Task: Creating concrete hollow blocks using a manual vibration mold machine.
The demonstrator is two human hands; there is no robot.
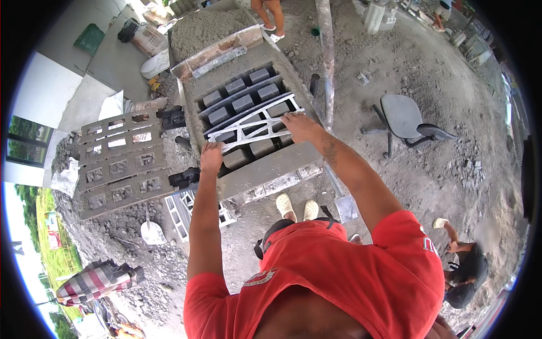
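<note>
A pale, flat frame with slanting struts (239, 135) lies tilted across a block mould (265, 176). My left hand (212, 157) grips its near left end, with the fingers curled over the edge. At its right end, my right hand (299, 126) is wrapped around the frame. Inside the mould stand rows of dark grey rectangular cores (243, 103), with dark gaps between them. The nearest cores sit partly under the frame. Both my arms are stretched out over the mould's near ledge.
Beyond the mould is a trough of wet grey concrete (206, 29). Hollow grey grids (118, 166) lie at left, with a shovel (152, 233) and a white frame (179, 212) below. A pole (326, 62) and chair (402, 116) stand right. People are at top (270, 12) and lower right (468, 265).
</note>
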